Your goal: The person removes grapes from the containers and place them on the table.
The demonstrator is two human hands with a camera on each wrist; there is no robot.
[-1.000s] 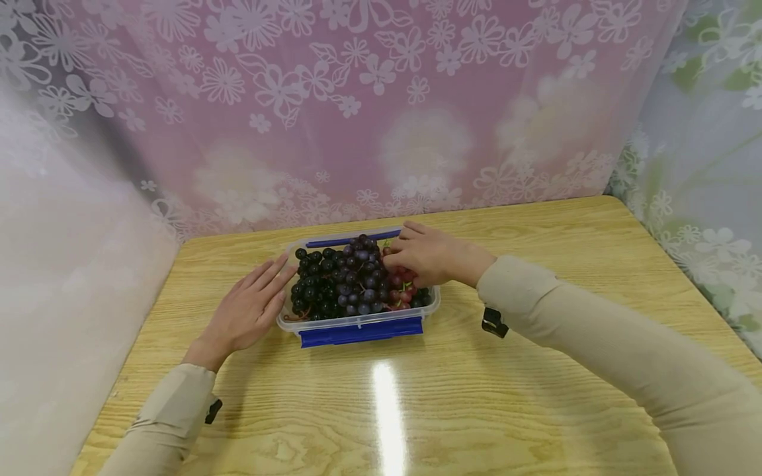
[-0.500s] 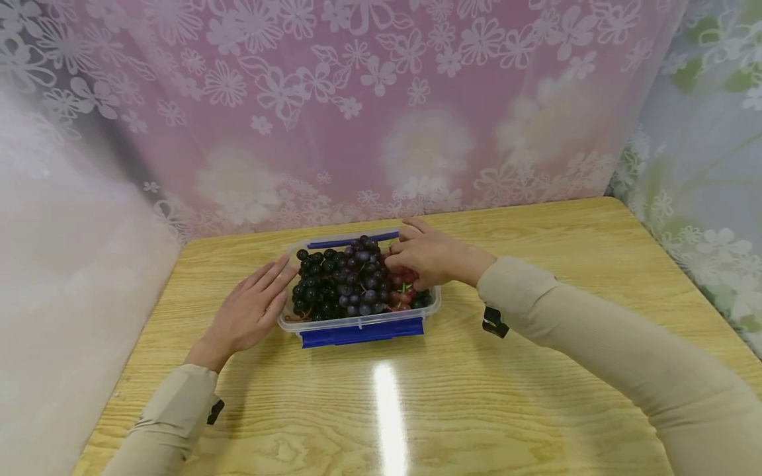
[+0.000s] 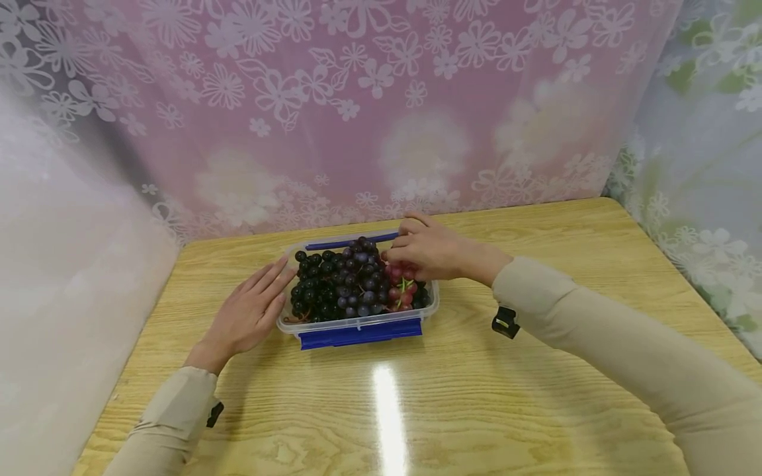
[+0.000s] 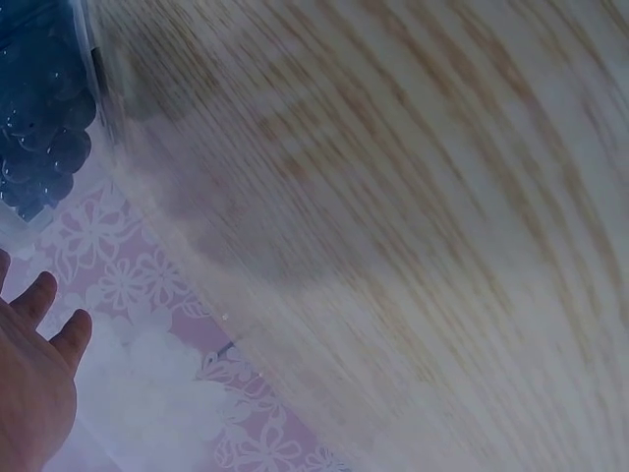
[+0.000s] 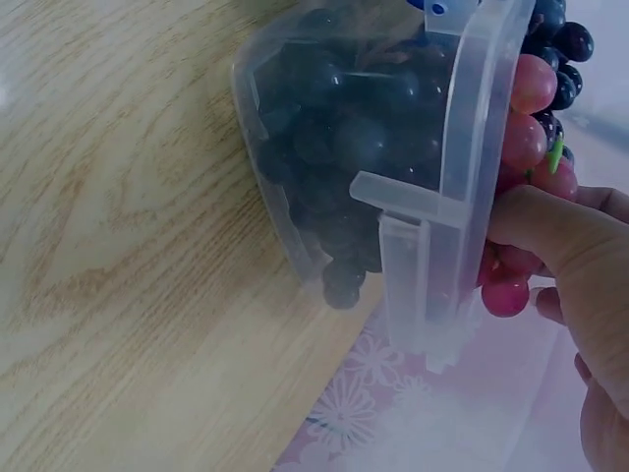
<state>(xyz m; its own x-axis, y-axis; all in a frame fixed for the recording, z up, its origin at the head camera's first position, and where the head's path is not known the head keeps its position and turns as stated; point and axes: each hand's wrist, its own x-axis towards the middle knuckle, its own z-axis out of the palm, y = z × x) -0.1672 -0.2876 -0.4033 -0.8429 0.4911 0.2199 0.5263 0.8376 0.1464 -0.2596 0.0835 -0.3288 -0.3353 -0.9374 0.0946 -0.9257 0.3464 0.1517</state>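
Note:
A clear plastic container (image 3: 359, 323) with blue latches stands on the table, full of grapes. Black grapes (image 3: 314, 285) fill its left part, and a bunch of dark purple grapes (image 3: 362, 281) lies in the middle. At the right end are red grapes (image 3: 403, 295) with a green stem. My right hand (image 3: 437, 250) reaches over that end, its thumb and fingers curled round the red grapes (image 5: 531, 84); the right wrist view shows the thumb close by the rim. With straight fingers, my left hand (image 3: 245, 311) rests against the container's left side.
The wood-grain table (image 3: 506, 396) reaches back to a pink flowered curtain (image 3: 333, 145). A pale flowered curtain (image 3: 708, 185) hangs at the right, and a whitish surface (image 3: 71, 264) borders the left side.
My right hand has shifted slightly back and right, showing more of the red grapes. My left hand stays at the container's left side.

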